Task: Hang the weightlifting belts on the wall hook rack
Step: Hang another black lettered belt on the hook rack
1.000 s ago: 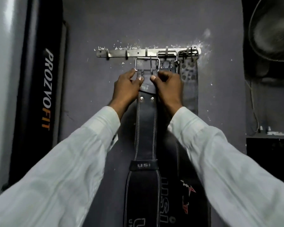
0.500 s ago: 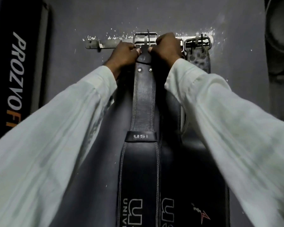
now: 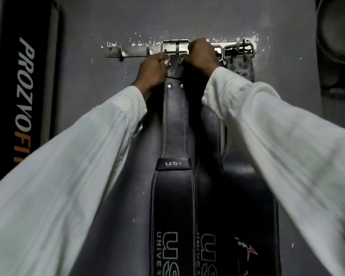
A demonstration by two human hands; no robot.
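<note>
Hanging, head view: USI belt buckle at wall hook rack.
Left hand: pinching buckle base.
Right hand: gripping buckle side.
Risk: frame missing hook, belt dropping.

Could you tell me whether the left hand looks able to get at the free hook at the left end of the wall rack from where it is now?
Probably yes. The left hand grips the belt just below the rack, and the free hook sits to its left with only bare wall between. It would have to let go of the belt first.
</note>
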